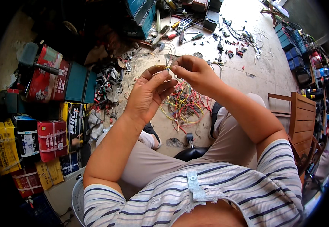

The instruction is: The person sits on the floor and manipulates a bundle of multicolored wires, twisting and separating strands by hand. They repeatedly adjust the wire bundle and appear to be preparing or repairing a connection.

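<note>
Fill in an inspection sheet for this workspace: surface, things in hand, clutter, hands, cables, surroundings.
Surface: pale, stained concrete-like floor.
Things in hand: thin light-coloured wires, too fine to count.
Clutter: green-handled screwdriver among other tools; small red and black scraps.
Hands: left hand and right hand close together, fingertips pinching the wires.
Cables: tangled heap of red, yellow and black wires on the floor.
Surroundings: strapped red box in a stack at left; brown slatted chair at right.
</note>
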Motion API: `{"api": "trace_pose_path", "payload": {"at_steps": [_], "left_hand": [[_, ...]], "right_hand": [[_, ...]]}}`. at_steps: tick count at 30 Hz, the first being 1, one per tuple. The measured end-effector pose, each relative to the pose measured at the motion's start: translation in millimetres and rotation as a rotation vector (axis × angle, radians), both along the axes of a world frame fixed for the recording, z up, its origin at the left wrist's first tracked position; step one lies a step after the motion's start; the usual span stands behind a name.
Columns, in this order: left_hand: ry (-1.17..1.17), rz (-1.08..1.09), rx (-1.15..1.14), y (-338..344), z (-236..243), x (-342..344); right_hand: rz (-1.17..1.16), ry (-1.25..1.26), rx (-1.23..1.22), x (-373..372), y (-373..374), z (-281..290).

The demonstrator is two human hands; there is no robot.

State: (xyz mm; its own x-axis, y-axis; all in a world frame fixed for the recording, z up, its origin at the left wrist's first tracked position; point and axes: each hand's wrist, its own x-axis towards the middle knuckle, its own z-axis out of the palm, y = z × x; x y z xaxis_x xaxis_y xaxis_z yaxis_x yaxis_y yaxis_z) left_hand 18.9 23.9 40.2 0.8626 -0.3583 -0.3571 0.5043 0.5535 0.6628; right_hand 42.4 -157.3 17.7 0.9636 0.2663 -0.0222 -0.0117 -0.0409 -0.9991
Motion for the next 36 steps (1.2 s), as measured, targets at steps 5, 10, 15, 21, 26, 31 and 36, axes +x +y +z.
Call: {"api": "trace_pose_path", "payload": {"at_steps": [5, 10, 15, 21, 26, 31, 36], "left_hand": [[-0.129, 0.033, 0.181, -3, 0, -1], [-0.184, 0.076, 0.254, -5, 5, -3], [-0.189, 0.071, 0.248, -3, 5, -3], [-0.206, 0.034, 0.299, -2, 2, -3], [-0.213, 0.04, 0.334, -3, 2, -4], [-0.169, 0.067, 0.321, -3, 5, -3], [0.005, 0.062, 0.093, 6, 4, 0]], "right_hand": [[-0.02, -0.112, -0.089, -8, 4, 13], [0.005, -0.112, -0.081, -7, 3, 12], [0.044, -0.062, -0.043, -7, 3, 12], [0.093, 0.013, 0.05, -7, 4, 12], [0.105, 0.008, 0.054, -5, 2, 7], [0.113, 0.061, 0.06, -5, -1, 12], [0.124, -0.052, 0.114, -6, 3, 14]]}}
